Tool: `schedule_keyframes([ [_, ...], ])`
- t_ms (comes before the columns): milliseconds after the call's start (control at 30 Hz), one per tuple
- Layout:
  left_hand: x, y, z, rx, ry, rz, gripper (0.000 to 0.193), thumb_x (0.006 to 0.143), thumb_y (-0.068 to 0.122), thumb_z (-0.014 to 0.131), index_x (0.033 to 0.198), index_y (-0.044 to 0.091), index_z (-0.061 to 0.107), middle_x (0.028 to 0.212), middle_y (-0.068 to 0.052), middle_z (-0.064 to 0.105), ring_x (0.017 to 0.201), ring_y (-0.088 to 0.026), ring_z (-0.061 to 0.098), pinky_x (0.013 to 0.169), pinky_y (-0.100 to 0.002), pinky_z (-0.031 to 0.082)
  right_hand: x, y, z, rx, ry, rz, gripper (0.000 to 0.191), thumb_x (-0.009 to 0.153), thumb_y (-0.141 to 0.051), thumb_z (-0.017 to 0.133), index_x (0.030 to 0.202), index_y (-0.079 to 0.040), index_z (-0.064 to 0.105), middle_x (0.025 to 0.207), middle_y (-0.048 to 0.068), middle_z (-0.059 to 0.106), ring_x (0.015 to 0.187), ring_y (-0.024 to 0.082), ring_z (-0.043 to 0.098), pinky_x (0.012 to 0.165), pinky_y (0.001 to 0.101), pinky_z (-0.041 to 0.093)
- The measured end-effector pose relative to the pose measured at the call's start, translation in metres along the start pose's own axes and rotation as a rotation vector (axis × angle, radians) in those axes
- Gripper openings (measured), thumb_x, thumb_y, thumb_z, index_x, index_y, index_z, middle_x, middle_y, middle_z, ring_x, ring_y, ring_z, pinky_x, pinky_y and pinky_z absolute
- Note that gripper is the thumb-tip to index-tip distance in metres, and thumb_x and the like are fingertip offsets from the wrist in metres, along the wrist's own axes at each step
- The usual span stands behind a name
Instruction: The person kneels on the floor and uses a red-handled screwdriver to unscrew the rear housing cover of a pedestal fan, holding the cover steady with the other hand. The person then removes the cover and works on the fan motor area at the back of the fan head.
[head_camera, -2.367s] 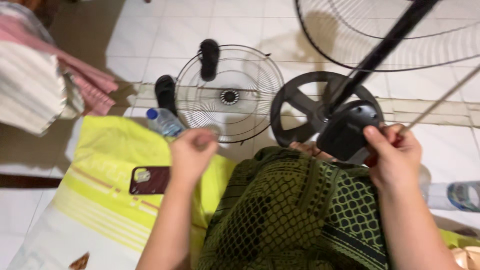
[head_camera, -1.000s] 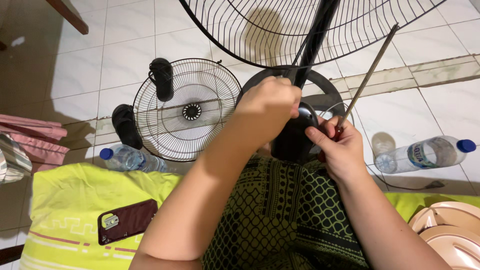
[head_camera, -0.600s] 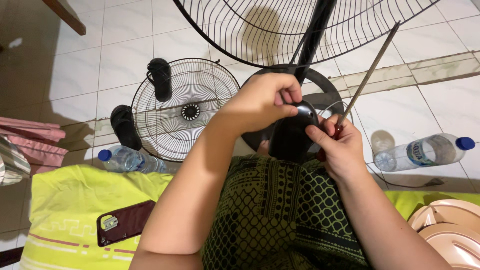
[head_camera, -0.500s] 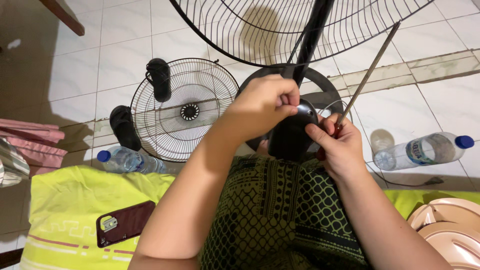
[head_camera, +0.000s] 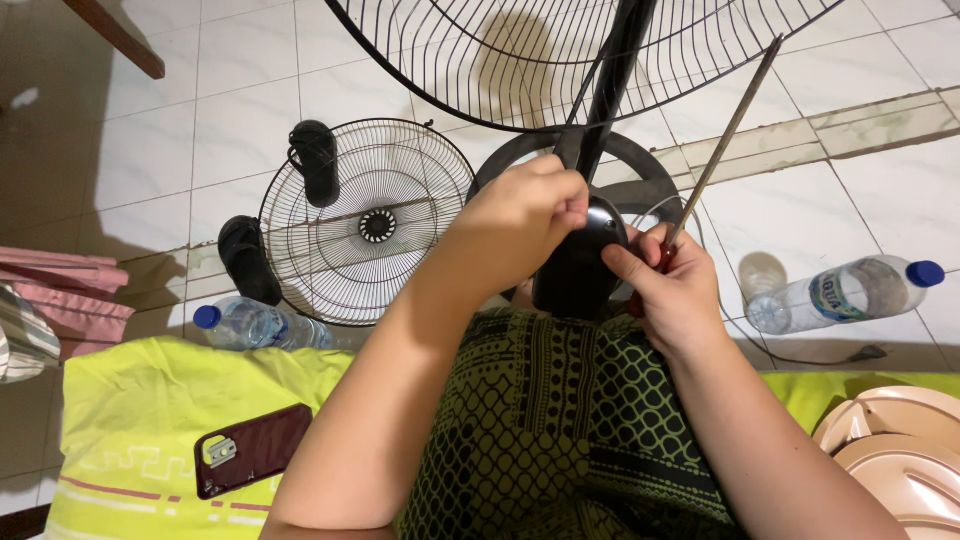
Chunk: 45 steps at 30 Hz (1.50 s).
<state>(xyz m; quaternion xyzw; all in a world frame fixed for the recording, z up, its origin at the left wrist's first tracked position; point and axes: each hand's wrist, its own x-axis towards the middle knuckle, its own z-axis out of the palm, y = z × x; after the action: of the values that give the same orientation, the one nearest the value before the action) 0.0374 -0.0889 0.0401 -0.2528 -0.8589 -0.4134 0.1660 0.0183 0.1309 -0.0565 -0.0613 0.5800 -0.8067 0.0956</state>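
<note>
Right now the black fan motor housing (head_camera: 580, 262) sits upright over the person's lap, and everything else lies around it. Left hand (head_camera: 525, 222) covers the top of the housing from the left side, its grip clamped together on the housing's rounded front. Right hand (head_camera: 672, 290) presses against the right side of the housing, its grip clamped on a long thin screwdriver (head_camera: 722, 140) whose shaft slants up and away to the right. Behind the housing a black stand pole (head_camera: 612, 85) rises past a large wire fan guard (head_camera: 520, 60). Left of the housing a smaller wire guard (head_camera: 365, 222) lies flat on the tiled floor, with two black sandals (head_camera: 314, 162) at its rim and a water bottle (head_camera: 262, 324) below it. Right of the housing lies another plastic bottle (head_camera: 845, 293). Lower left, a dark red phone (head_camera: 250, 464) rests on a yellow-green cloth (head_camera: 140, 410)
</note>
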Motion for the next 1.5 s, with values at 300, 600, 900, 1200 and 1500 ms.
schedule_keyframes([
  [300,0.008,-0.004,0.005,-0.203,-0.063,-0.337,0.012,0.087,0.005,0.075,0.093,0.005,0.065,0.081,-0.005,0.066,0.072,-0.015,0.064,0.066,-0.03,0.054,0.0,0.001,-0.001,0.026,-0.016,-0.019,0.035,0.091,0.003,0.075,0.081,-0.014,0.046,0.105,0.008,0.073,0.065,0.004,0.056,0.044,0.018,0.038],
  [600,0.004,-0.028,0.012,-0.326,-0.084,-0.418,0.027,0.086,0.018,0.08,0.103,0.005,0.064,0.092,-0.004,0.066,0.079,-0.012,0.063,0.068,-0.027,0.056,-0.001,-0.001,0.002,0.038,-0.024,-0.044,0.034,0.09,0.006,0.073,0.08,-0.014,0.047,0.107,0.008,0.073,0.073,0.004,0.061,0.054,0.0175,0.045],
  [900,-0.038,-0.051,0.052,-0.627,0.398,-0.618,0.055,0.093,0.037,0.081,0.122,-0.002,0.054,0.108,-0.015,0.058,0.098,-0.02,0.057,0.083,-0.032,0.052,0.014,-0.008,-0.023,0.088,-0.011,-0.029,0.034,0.093,-0.008,0.077,0.082,-0.017,0.047,0.074,-0.004,0.058,0.054,0.006,0.054,0.041,0.0209,0.041],
  [1200,-0.031,-0.049,0.082,-1.51,-0.162,-0.538,0.079,0.083,0.014,0.084,0.15,0.011,0.043,0.135,-0.008,0.058,0.123,-0.021,0.059,0.096,-0.038,0.056,0.027,-0.016,-0.033,0.157,-0.144,0.058,0.026,0.094,-0.01,0.074,0.086,-0.016,0.05,0.077,-0.002,0.061,0.05,0.008,0.055,0.041,0.0215,0.045],
  [1500,-0.01,-0.035,0.095,-1.592,-0.062,-0.555,0.074,0.085,-0.002,0.074,0.154,0.005,0.047,0.134,-0.011,0.063,0.119,-0.025,0.065,0.099,-0.04,0.056,0.022,-0.04,-0.038,-0.257,-0.158,-0.108,0.021,0.098,-0.009,0.063,0.097,-0.011,0.042,0.128,0.007,0.062,0.067,0.009,0.056,0.054,0.0238,0.05],
])
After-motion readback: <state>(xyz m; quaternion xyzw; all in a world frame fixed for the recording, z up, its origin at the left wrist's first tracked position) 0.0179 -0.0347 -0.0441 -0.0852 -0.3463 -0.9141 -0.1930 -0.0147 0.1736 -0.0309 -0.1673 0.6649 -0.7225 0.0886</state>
